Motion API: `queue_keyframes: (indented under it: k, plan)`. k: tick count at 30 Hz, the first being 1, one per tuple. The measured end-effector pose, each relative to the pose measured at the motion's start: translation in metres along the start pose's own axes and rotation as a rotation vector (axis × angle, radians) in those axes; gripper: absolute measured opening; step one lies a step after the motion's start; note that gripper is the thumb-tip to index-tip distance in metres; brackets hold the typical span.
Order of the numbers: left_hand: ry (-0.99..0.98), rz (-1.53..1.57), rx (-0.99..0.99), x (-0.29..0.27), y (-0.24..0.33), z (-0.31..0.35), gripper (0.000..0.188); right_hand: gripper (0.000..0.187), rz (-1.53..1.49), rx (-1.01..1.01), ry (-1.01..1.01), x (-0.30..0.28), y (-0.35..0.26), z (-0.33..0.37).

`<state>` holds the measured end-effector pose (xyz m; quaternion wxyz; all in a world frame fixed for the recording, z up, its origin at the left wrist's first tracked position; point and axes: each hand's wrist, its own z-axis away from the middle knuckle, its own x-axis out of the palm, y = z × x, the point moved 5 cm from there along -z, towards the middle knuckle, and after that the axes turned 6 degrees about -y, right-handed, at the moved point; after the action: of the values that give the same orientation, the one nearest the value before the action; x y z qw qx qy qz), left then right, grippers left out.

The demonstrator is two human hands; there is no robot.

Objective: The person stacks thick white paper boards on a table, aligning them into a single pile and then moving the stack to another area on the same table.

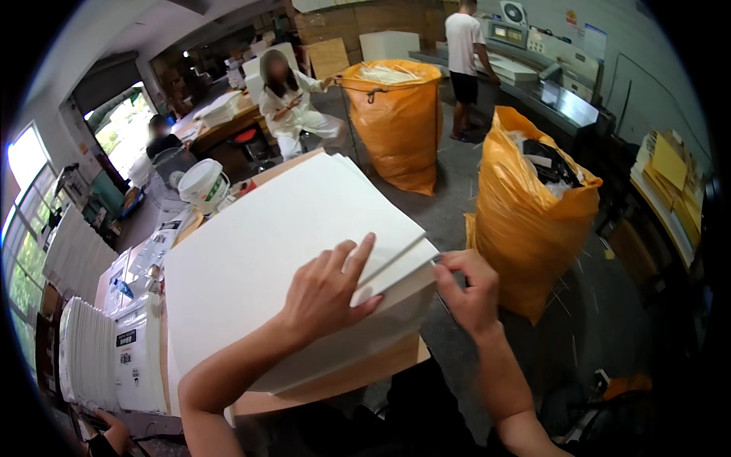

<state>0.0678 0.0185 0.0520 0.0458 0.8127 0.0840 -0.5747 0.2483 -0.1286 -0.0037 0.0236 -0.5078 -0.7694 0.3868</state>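
A tall stack of large white sheets sits on a wooden table in front of me. My left hand lies over the top of the stack near its right edge, palm down, with the fingers apart. Between its index finger and thumb, the edge of a slightly lifted sheet makes a narrow grey line running toward the right corner. At that corner my right hand pinches the sheet edge between thumb and bent fingers. How many sheets it grips cannot be seen.
Two orange sacks stand on the floor beyond and to the right. A white bucket and plastic-wrapped packs lie to the left. One person sits ahead, another stands at a machine, and another's hand shows lower left.
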Motion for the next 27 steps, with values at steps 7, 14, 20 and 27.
queue_keyframes:
  k: [7, 14, 20, 27]
  plan:
    - [-0.063, 0.046, 0.019, -0.001, 0.0, 0.0, 0.079, 0.034, 0.138, 0.308, -0.627, -0.002, 0.006, -0.022]
    - [-0.115, 0.119, 0.03, -0.014, -0.011, -0.008, 0.055, 0.04, -0.668, 0.48, -0.201, 0.04, -0.005, -0.035]
    - [-0.101, 0.219, 0.029, -0.019, -0.016, -0.005, 0.038, 0.037, -0.782, 0.566, -0.23, 0.046, -0.01, -0.045]
    - [-0.087, 0.208, 0.007, -0.032, -0.004, -0.005, 0.066, 0.037, -1.107, 0.681, -0.257, 0.046, -0.005, -0.045]
